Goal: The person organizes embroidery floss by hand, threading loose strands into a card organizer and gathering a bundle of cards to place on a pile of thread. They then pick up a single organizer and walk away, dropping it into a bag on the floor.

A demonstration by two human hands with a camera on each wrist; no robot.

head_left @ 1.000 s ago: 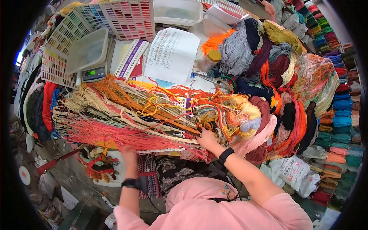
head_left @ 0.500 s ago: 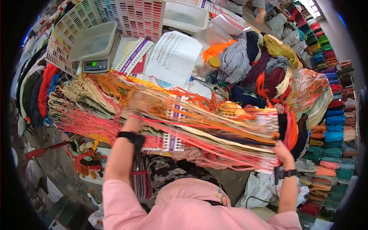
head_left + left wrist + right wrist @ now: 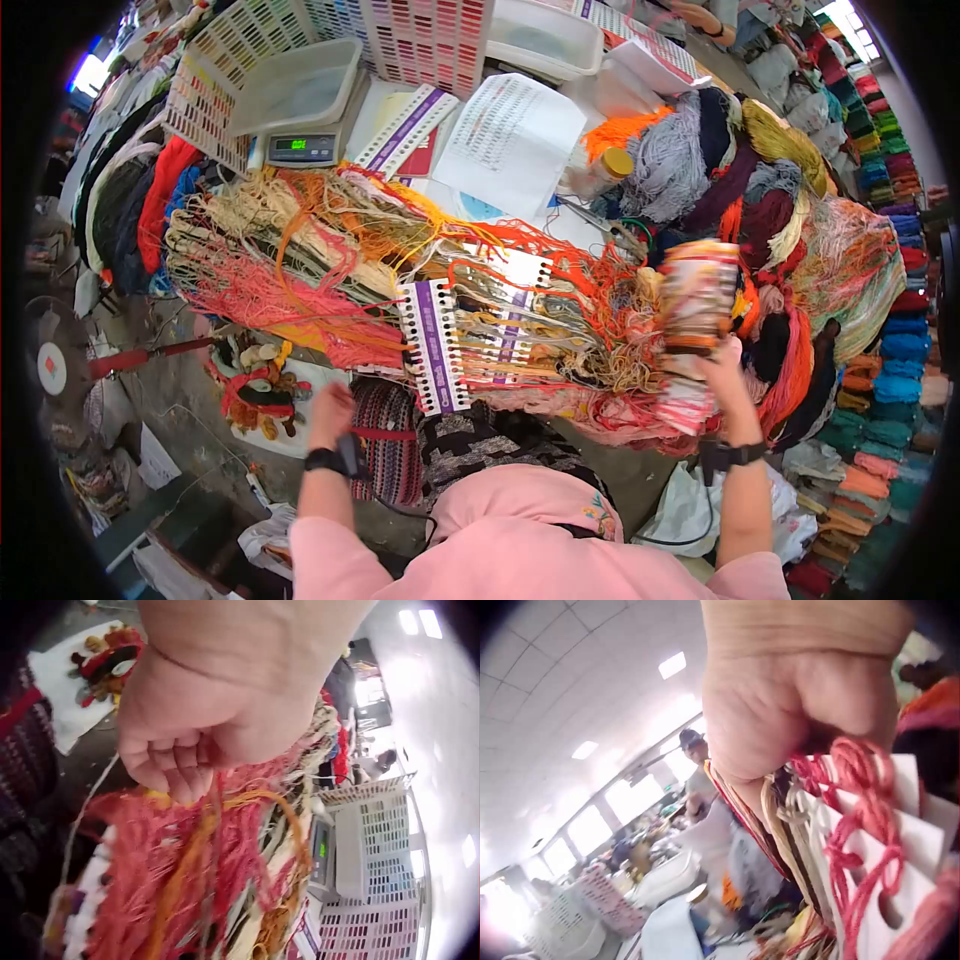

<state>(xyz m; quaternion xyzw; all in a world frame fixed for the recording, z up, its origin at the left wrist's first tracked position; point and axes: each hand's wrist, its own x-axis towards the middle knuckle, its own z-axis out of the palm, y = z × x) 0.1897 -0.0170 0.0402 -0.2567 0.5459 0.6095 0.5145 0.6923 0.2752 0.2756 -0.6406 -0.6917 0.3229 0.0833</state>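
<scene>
My right hand (image 3: 728,372) grips a stack of white thread cards (image 3: 695,330), blurred in the head view, above the right part of the thread pile. In the right wrist view, looped red and pink embroidery threads (image 3: 862,795) pass through the card holes, with beige and brown strands hanging alongside. My left hand (image 3: 332,412) is off the table's front edge at the left, its fingers (image 3: 169,761) curled in with nothing seen in them. Beneath it in the left wrist view lie pink threads (image 3: 180,862). A purple-striped punched card (image 3: 433,345) lies across the threads at the middle.
A digital scale (image 3: 303,150) bearing a plastic tub (image 3: 300,85) stands at the back left, before colour charts (image 3: 425,60). Printed sheets (image 3: 510,145) and a yellow-lidded jar (image 3: 603,172) sit behind the threads. Yarn hanks (image 3: 655,165) crowd the right. A fan (image 3: 55,368) stands at the left.
My right hand has carried the card stack to the right. My left hand gripped the stretched threads half a second ago; it has since come away toward the front left. Purple-striped cards now show uncovered.
</scene>
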